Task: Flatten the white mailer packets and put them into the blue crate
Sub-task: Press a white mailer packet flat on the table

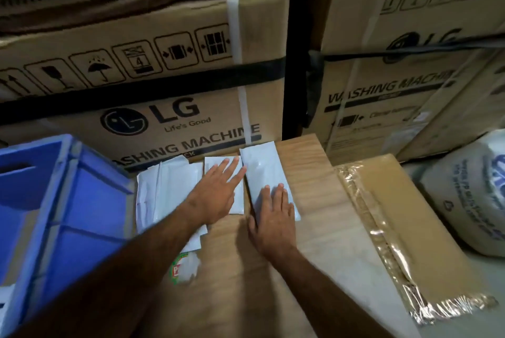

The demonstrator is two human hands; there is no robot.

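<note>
Several white mailer packets lie on a wooden table top (pixel 314 181). My right hand (pixel 273 214) presses flat on the rightmost packet (pixel 262 170), fingers straight. With straight fingers, my left hand (pixel 218 192) lies across a smaller middle packet (pixel 216 164). A loose pile of packets (pixel 166 190) sits to the left, beside the blue crate (pixel 68 201). The crate stands at the table's left edge, its inside mostly out of sight.
Big cardboard washing machine boxes (pixel 164 77) wall off the back. A flat cardboard box with shiny tape (pixel 396 228) lies right of the table, and a white sack (pixel 470 195) stands at far right. A small printed wrapper (pixel 183 266) lies near my left forearm.
</note>
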